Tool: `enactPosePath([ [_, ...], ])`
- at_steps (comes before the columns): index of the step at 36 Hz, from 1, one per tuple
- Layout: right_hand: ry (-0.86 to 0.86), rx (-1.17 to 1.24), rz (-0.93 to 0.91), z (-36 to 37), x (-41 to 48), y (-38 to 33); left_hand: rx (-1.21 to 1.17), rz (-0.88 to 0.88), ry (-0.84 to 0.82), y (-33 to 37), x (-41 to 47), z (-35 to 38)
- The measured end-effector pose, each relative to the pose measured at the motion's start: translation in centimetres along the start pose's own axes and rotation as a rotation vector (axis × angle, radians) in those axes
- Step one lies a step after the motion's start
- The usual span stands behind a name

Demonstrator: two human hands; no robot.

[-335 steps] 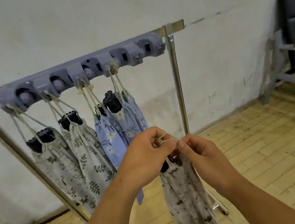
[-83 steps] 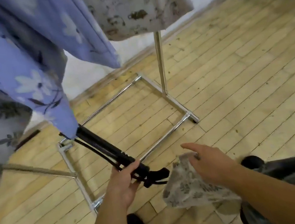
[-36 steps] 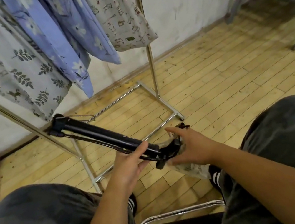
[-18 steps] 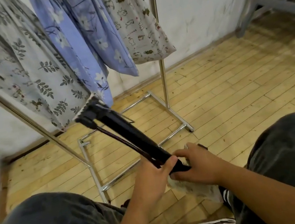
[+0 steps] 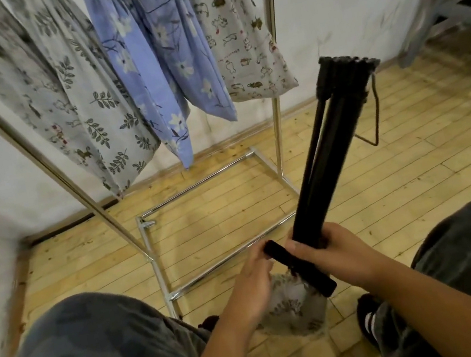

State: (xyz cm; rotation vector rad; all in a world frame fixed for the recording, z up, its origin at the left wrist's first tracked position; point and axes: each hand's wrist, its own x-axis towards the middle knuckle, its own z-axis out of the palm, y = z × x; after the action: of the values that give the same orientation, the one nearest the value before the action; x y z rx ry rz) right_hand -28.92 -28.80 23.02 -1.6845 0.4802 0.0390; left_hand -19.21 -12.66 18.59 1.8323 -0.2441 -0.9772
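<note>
A folded black tripod [image 5: 330, 156] stands nearly upright between my knees, its legs' feet pointing up and a thin strap loop hanging off the top. My right hand [image 5: 331, 252] grips its lower shaft. My left hand [image 5: 253, 281] grips the near end of the black handle [image 5: 299, 267] that sticks out at the tripod's base. Under both hands a grey leaf-print drawstring bag [image 5: 293, 305] lies crumpled on the floor.
Several filled cloth bags [image 5: 165, 65] hang from a chrome garment rack [image 5: 280, 127] against the white wall. The rack's base frame [image 5: 153, 254] lies on the wooden floor just ahead of my knees. A grey metal stand [image 5: 448, 2] is at the far right.
The tripod has swung from leaning left to nearly upright, tipped slightly right. My right hand moved from the bag onto the tripod's shaft; my left hand shifted to the handle.
</note>
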Motion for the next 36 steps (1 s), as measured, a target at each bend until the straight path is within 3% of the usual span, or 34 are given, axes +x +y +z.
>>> enactPosePath([
  [4,0.017,0.044,-0.053,-0.5,-0.3,-0.7,-0.028,-0.073,-0.065,-0.9,0.1,0.3],
  [13,0.226,0.14,-0.074,-1.1,0.0,-0.7,0.336,0.212,-0.03,-0.7,-0.4,0.8],
  [20,0.286,0.255,-0.032,-1.5,0.3,-0.5,0.631,0.315,0.056,-1.7,-0.4,1.1],
  [24,0.296,0.271,-0.028,-1.4,0.3,-0.3,0.817,0.563,0.13,-1.7,-0.2,1.1],
  [27,0.307,0.273,-0.044,-1.4,0.5,-0.3,0.804,0.679,0.067,-1.0,-0.6,1.8],
  [32,0.296,0.194,-0.077,-1.3,0.6,-0.2,0.847,0.615,-0.112,-0.5,-1.2,2.5],
  [36,0.228,0.119,-0.082,-1.3,0.3,-0.2,0.853,0.389,-0.186,-0.1,-1.6,2.0],
])
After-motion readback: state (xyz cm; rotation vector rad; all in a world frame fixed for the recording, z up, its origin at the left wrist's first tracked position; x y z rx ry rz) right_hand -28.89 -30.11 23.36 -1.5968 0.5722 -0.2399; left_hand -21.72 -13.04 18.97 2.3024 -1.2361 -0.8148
